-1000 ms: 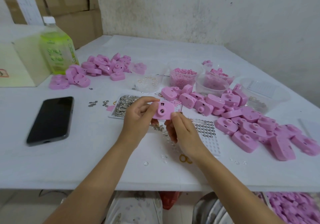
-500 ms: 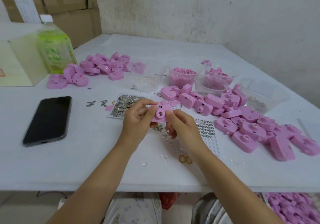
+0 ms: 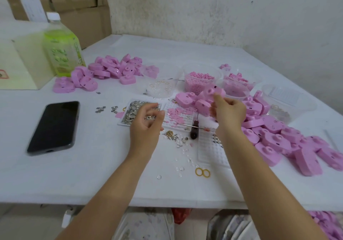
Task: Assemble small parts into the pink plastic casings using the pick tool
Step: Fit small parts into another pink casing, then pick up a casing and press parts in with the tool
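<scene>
Blurred and half hidden
Fingers of my right hand [image 3: 229, 110] cover part of the pink casing [image 3: 217, 92]; my left hand [image 3: 146, 124] blurs above the metal bits [image 3: 132, 112], its pinch unreadable.

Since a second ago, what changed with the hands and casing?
The left hand let go of the casing and moved left over the tray of metal bits. The right hand alone holds the casing, carried right and farther away. The phone stayed put.

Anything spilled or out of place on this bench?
Small clear discs and metal bits lie scattered loose on the table beside the clear grid tray, with two gold rings near the front edge.
</scene>
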